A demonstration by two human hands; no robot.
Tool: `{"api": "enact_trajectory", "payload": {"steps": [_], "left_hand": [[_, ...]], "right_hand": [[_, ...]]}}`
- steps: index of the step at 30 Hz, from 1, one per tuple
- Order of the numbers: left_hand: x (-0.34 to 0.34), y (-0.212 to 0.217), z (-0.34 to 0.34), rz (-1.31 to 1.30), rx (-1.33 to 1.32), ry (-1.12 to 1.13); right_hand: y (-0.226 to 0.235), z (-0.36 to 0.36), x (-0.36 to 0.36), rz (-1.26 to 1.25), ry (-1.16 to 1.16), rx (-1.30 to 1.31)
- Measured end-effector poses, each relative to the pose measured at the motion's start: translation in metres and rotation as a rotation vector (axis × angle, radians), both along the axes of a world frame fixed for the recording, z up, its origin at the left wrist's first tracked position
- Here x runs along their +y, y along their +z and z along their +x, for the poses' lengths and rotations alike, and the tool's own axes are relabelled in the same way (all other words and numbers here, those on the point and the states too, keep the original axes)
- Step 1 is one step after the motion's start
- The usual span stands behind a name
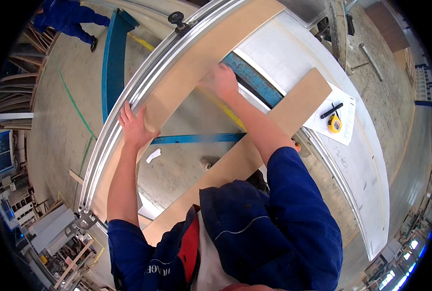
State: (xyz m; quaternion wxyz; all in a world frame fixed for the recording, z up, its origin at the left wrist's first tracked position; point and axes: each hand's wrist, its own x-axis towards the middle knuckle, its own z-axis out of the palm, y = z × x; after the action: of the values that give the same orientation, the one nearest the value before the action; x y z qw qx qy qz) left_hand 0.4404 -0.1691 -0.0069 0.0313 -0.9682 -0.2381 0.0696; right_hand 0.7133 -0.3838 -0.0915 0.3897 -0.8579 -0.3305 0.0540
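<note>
Board of flat tan sheet material (191,80) lies along the inner side of a long silver metal rail (143,80), with the bare left hand (137,130) spread open on it, reaching across to the rail. The bare right hand (225,85), blurred and half curled, is at the board's inner edge farther up, and whether it grips anything I cannot tell. A second long tan board (225,162) slants beneath the right forearm (258,127), and a black marker pen (331,110) and yellow tape measure (335,124) rest on a white paper sheet (348,99) to the right.
</note>
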Motion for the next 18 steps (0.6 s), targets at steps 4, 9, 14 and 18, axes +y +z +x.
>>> {"api": "enact_trajectory", "payload": {"steps": [4, 9, 14, 18], "left_hand": [[-0.002, 0.001, 0.000, 0.001, 0.001, 0.009], [-0.002, 0.003, 0.002, -0.010, -0.002, 0.013], [-0.003, 0.003, 0.004, -0.012, -0.010, 0.016], [-0.004, 0.004, 0.004, -0.008, -0.020, 0.010]], "right_hand": [[0.001, 0.001, -0.001, 0.001, 0.005, -0.013], [0.001, 0.002, -0.002, -0.023, 0.012, 0.026], [-0.006, 0.003, -0.001, 0.033, 0.023, -0.026], [-0.009, 0.003, -0.001, 0.039, 0.027, -0.069]]}}
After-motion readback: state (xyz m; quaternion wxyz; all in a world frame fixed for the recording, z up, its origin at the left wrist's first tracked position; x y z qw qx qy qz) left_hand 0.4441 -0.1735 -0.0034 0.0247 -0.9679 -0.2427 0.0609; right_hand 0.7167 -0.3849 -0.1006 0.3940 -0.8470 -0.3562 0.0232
